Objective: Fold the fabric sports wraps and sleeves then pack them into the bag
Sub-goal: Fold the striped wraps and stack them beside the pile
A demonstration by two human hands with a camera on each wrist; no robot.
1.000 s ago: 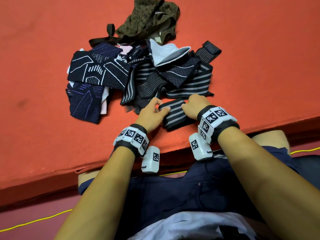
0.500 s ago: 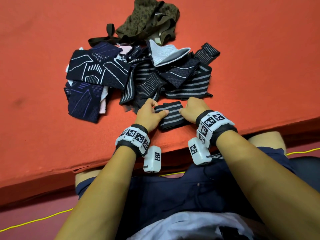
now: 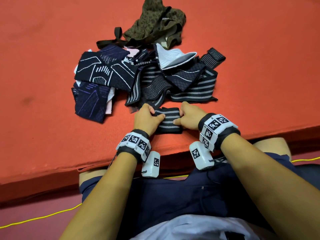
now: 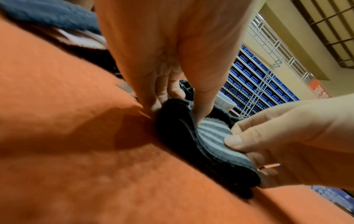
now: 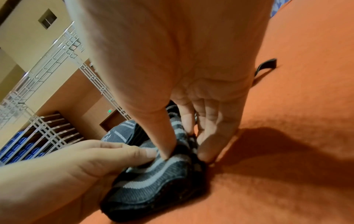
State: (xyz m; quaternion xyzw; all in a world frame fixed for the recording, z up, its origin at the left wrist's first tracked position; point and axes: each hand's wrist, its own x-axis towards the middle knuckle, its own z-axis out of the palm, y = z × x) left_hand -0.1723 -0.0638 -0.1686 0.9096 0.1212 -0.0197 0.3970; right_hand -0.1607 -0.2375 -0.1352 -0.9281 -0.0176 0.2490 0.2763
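Both hands are clamped on the folded black-and-grey striped knit wrap (image 3: 168, 121) – left hand (image 3: 147, 118) pinching its 9 o'clock end, right hand (image 3: 188, 117) its 3 o'clock end. It's a thick stretchy rectangle on the fuzzy orange felt mat (image 3: 52, 49), near the edge. At 12 o'clock – the rumpled pile of dark patterned sleeves (image 3: 138, 78), then the floppy olive leopard-print fabric bag (image 3: 155, 23).

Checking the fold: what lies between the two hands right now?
In the head view, the folded striped wrap spans the gap; the left hand and right hand each pinch one end.
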